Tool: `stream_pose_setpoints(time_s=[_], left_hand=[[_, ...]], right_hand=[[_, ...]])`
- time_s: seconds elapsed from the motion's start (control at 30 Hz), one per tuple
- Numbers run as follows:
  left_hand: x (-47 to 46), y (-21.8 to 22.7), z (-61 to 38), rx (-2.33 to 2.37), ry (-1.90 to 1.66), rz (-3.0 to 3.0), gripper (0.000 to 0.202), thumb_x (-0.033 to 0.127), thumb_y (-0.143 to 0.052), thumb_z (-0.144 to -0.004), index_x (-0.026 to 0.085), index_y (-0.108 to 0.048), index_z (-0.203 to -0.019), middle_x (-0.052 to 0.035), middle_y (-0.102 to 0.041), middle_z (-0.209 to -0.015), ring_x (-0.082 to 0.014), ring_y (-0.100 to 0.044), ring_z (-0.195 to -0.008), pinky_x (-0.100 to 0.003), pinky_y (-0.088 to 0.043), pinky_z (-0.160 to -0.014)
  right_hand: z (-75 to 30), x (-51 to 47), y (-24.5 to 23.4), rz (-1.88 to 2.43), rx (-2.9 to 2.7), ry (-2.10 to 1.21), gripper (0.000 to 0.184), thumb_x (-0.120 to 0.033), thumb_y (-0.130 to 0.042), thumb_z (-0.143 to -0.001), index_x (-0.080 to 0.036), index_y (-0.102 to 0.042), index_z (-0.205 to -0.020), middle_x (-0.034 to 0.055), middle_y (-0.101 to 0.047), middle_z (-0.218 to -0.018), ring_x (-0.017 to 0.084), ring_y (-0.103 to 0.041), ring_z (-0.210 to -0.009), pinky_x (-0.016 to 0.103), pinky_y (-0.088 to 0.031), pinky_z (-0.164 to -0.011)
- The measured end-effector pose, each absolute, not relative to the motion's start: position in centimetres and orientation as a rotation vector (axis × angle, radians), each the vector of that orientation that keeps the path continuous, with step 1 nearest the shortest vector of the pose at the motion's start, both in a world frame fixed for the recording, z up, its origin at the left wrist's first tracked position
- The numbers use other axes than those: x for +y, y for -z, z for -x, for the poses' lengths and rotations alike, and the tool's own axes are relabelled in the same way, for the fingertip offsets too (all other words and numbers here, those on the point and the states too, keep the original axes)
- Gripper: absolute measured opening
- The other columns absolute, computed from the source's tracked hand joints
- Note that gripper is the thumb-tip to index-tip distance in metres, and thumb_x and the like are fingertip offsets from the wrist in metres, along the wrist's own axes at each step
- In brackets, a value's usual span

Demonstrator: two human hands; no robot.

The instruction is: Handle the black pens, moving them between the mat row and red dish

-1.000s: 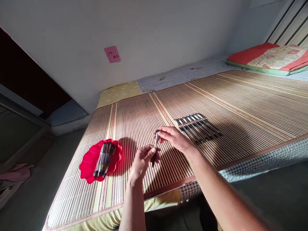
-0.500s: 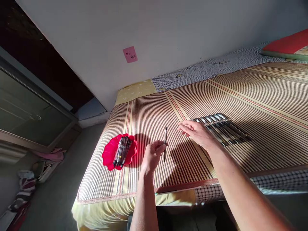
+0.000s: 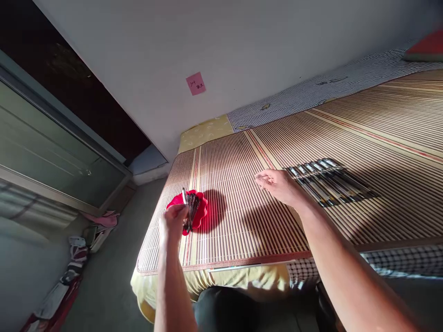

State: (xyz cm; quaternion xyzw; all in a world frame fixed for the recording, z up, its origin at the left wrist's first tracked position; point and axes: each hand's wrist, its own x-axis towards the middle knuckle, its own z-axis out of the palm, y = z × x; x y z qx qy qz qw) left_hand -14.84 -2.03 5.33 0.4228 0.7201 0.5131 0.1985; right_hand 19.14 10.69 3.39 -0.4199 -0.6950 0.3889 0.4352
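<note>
My left hand (image 3: 173, 217) is closed on a pen (image 3: 184, 196), which stands nearly upright in its fingers. It is over the left part of a red scalloped dish (image 3: 203, 213). Several black-capped pens (image 3: 194, 203) lie bunched in the dish, partly covered by this hand. On the right, my right hand (image 3: 277, 185) hovers above the mat, its fingers drawn together with nothing visible in them. Just beyond its wrist lies a neat row of pens (image 3: 332, 180), side by side; the wrist and forearm are close to the row's left end.
A striped bamboo mat (image 3: 228, 184) covers the bed, with a patterned sheet (image 3: 207, 133) along the wall. A pink note (image 3: 195, 84) is stuck on the wall. At the left are a glass-panelled door (image 3: 62, 147) and the floor (image 3: 114, 258). A red pillow (image 3: 427, 48) lies at far right.
My left hand has carried the pen leftward from mid-mat to the red dish. My right hand stays near the row, its fingers now closer together. The view has shifted slightly left.
</note>
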Motion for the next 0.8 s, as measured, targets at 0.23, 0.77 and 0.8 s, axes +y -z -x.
stream_pose_setpoints(time_s=[0.23, 0.77, 0.8], left_hand=[[-0.1, -6.6, 20.5, 2.23, -1.18, -1.218, 0.013, 0.031, -0.071, -0.059, 0.018, -0.07, -0.063, -0.0002, -0.068, -0.052, -0.02, -0.067, -0.053, -0.028, -0.05, -0.054], [1.1, -5.8, 19.2, 2.391, -0.919, -1.357, 0.008, 0.02, -0.067, -0.062, 0.019, -0.069, -0.054, 0.0012, -0.062, -0.046, -0.0191, -0.062, -0.054, -0.028, -0.044, -0.053], [1.1, -5.8, 19.2, 2.387, -0.923, -1.362, 0.008, 0.02, -0.067, -0.061, 0.019, -0.069, -0.054, 0.0008, -0.062, -0.047, -0.0192, -0.062, -0.055, -0.029, -0.044, -0.053]], right_hand=[[-18.5, 11.0, -2.7, 1.028, -1.766, -0.928, 0.019, -0.034, -0.066, -0.091, -0.017, -0.073, -0.096, 0.012, -0.079, -0.094, 0.024, -0.077, -0.085, 0.035, -0.061, -0.078], [-18.4, 10.8, -2.7, 1.059, -1.819, -0.958, 0.021, -0.035, -0.065, -0.087, -0.017, -0.074, -0.095, 0.0124, -0.078, -0.088, 0.026, -0.075, -0.083, 0.036, -0.057, -0.072], [-18.5, 10.8, -2.7, 1.063, -1.818, -0.953, 0.021, -0.035, -0.065, -0.088, -0.017, -0.074, -0.096, 0.0124, -0.078, -0.088, 0.026, -0.075, -0.083, 0.036, -0.057, -0.072]])
